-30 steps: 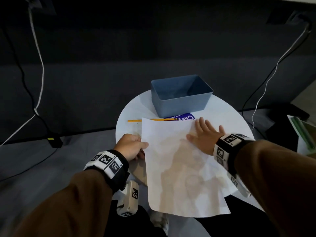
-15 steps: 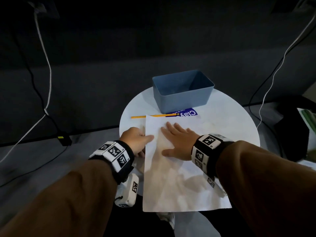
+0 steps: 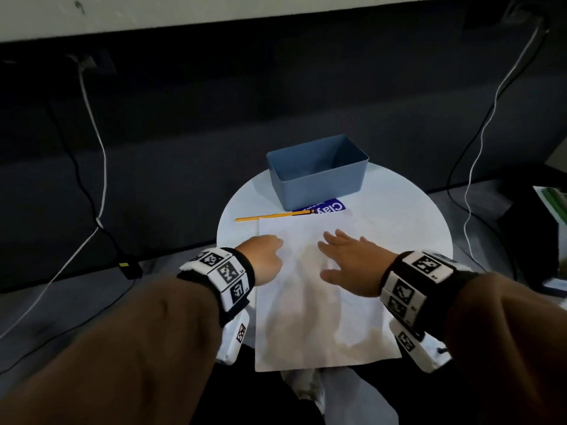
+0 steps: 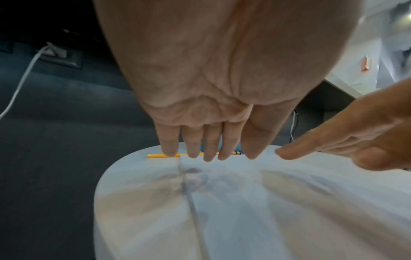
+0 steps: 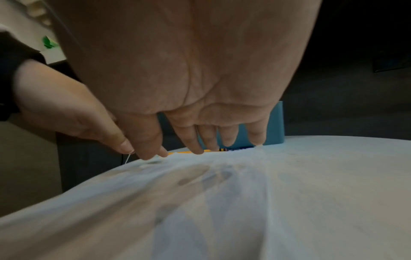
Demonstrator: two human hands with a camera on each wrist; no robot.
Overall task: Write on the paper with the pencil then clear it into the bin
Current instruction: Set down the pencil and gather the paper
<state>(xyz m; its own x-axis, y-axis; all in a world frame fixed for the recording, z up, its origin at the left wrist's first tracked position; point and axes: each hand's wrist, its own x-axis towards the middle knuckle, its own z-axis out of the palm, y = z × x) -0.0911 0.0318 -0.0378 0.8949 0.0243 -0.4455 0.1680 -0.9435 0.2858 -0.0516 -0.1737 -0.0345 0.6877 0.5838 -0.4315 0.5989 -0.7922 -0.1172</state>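
One round white tbl [image 3: 408,222], dark sofa [image 3: 214,124] behind

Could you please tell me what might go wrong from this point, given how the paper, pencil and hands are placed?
1. The paper overhangs the near edge of the round table; if the left hand and right hand leave it, it might slide off.
2. The pencil lies loose just past the sheet's far edge; a forward push of the sheet could roll it away.
3. The sheet looks wider than the bin, so it may need crumpling.
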